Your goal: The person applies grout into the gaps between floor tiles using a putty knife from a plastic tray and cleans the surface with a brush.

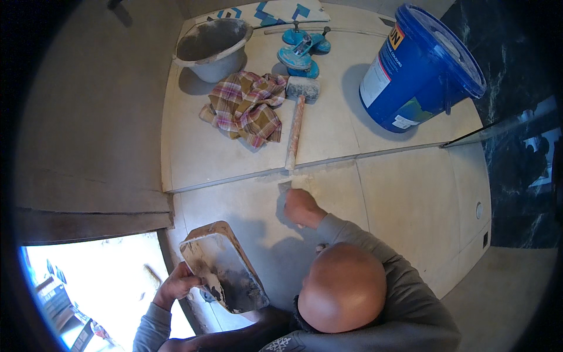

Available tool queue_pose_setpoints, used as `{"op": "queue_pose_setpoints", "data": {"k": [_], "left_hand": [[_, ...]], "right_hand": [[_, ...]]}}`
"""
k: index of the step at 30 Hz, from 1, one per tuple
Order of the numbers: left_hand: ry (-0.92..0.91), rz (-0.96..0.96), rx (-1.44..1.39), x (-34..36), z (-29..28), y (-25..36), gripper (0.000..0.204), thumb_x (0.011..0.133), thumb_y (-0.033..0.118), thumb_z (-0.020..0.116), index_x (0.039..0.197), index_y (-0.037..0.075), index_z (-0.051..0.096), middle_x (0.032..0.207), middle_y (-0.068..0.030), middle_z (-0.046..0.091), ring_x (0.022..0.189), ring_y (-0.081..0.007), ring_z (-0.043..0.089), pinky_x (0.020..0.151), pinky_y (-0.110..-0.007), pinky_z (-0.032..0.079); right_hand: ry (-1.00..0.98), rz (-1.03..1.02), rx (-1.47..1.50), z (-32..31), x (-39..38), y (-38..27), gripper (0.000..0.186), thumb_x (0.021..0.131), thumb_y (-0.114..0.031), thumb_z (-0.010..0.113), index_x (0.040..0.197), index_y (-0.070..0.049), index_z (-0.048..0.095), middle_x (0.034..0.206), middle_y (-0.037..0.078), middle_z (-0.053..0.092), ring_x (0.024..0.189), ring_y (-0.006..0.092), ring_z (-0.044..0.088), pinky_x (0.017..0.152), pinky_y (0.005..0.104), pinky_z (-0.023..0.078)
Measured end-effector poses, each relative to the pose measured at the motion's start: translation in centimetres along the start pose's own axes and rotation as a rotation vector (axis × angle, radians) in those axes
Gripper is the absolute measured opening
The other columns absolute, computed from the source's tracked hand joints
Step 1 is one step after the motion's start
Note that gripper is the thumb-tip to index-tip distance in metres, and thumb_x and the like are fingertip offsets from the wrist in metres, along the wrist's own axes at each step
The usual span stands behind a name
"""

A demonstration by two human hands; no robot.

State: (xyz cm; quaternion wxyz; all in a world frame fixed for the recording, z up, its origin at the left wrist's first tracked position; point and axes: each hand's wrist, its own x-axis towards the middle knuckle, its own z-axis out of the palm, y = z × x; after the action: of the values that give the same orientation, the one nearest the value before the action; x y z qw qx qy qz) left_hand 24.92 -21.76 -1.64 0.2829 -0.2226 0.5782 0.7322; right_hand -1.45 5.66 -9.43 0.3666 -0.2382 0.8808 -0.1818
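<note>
Left hand (pixel 177 284) grips the tray (pixel 213 229), lower left, presumably for easy reach; right hand (pixel 302 207) clutches 1 scraper (pixel 285 187), centre.

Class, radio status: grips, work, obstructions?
Left grip holding tan, smeared rectangular tub. Right grip on small grey flat blade. Grey-headed, wooden-handled mallet just ahead.

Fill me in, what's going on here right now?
The left hand holds a shallow tub, smeared inside. The right hand is low over the floor with what looks like a scraper, its blade close to the long tile edge. Beyond that edge, a mallet, a checked cloth and a big blue bucket are out of hand.
</note>
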Motion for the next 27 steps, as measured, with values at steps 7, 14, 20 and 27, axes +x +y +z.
{"op": "queue_pose_setpoints", "data": {"k": [7,14,20,27], "left_hand": [[-0.011,-0.006,-0.04,0.4,0.6,0.7,0.047,0.075,-0.004,0.063,0.121,-0.002,0.052,0.108,-0.0092,0.064,0.101,-0.0212,0.063,0.088,-0.033,0.05],[0.048,-0.005,-0.072,-0.9,0.4,0.4,0.046,0.076,-0.001,0.061,0.121,-0.005,0.053,0.106,-0.0114,0.065,0.097,-0.0225,0.065,0.087,-0.034,0.053],[-0.028,0.005,0.038,0.5,0.2,0.2,0.042,0.075,0.0,0.059,0.116,-0.007,0.057,0.103,-0.0129,0.067,0.093,-0.0222,0.067,0.084,-0.033,0.055],[0.005,-0.001,0.104,0.7,0.7,1.4,0.041,0.075,-0.002,0.059,0.115,-0.007,0.057,0.103,-0.0129,0.067,0.091,-0.0218,0.067,0.082,-0.034,0.055]], "right_hand": [[0.33,-0.017,0.022,5.8,3.3,0.3,0.028,0.081,-0.003,0.052,0.1,0.016,0.055,0.083,0.03,0.065,0.081,0.0406,0.067,0.074,0.0448,0.055],[-0.085,-0.107,-0.077,1.2,0.9,-2.3,0.021,0.08,-0.003,0.053,0.097,0.008,0.059,0.081,0.024,0.066,0.079,0.0372,0.067,0.071,0.0467,0.055],[0.467,-0.3,-0.369,2.4,1.8,0.5,0.016,0.081,-0.01,0.057,0.091,-0.001,0.066,0.085,0.017,0.066,0.081,0.0321,0.067,0.068,0.044,0.053],[0.376,-0.253,-0.621,0.4,2.9,2.4,0.018,0.084,-0.012,0.055,0.092,-0.002,0.067,0.088,0.016,0.065,0.083,0.031,0.066,0.068,0.0453,0.05]]}}
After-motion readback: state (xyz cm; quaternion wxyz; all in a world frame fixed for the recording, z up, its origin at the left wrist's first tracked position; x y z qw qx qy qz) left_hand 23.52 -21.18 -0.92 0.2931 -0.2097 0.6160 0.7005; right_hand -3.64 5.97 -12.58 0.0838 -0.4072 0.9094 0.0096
